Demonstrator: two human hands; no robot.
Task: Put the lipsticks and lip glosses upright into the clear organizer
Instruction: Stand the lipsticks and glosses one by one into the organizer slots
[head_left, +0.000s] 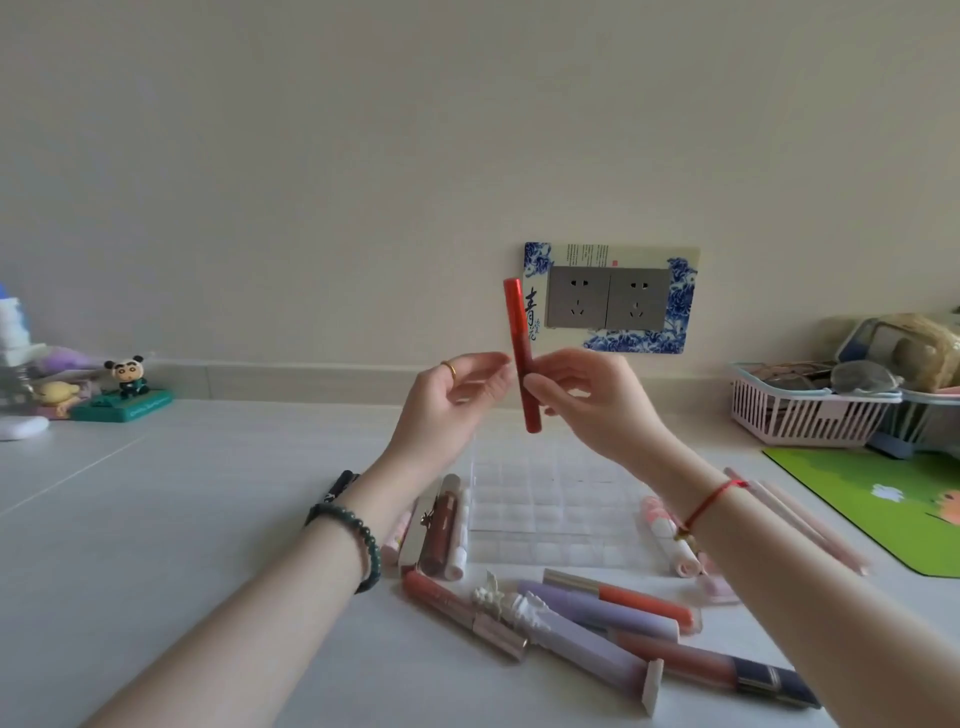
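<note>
Your right hand (582, 395) pinches the red lip gloss (522, 356) nearly upright above the clear organizer (550, 499); your left hand (457, 395) has its grip spread beside it

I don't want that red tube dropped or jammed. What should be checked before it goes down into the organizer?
1. Red tube upright: ok, nearly vertical.
2. Grip: ok, right hand pinches it; left hand open beside it.
3. Tube above clear organizer: ok.
4. Cells free: ok, none holds anything.
5. Cap end up: cannot tell.
6. Loose tubes clear of organizer top: ok, they lie on the table.
</note>
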